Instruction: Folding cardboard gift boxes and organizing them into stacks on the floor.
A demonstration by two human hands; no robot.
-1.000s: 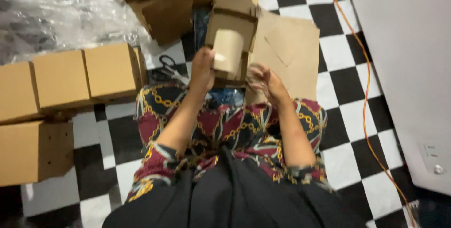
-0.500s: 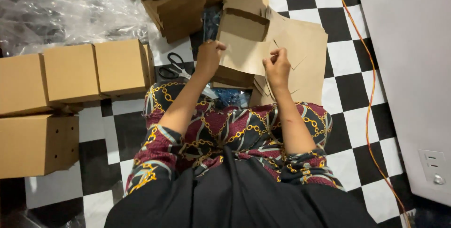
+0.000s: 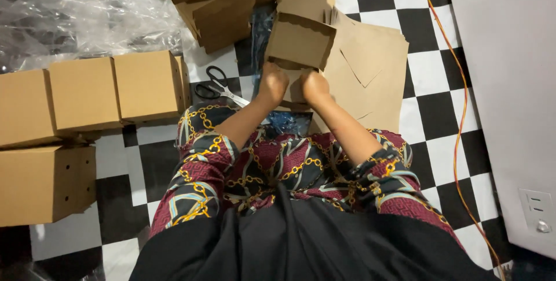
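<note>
Moved: both hands have come together since half a second ago, when they were apart on the cardboard; now they sit side by side at the bottom of the half-folded box.
Left hand: curled into a fist on the bottom edge of the half-folded box, pressing on the cardboard.
Right hand: also curled tight, just beside the left hand, on the same edge.
Half-folded box: brown, open, tilted up, right above the hands.
Under the box: flat cardboard sheets on the checkered floor.
Left of the box: black scissors near the left hand, then a row of finished boxes.
Above the box: more brown boxes, with clear plastic wrap to their left.
Right of the box: an orange cable beside a grey wall.
</note>
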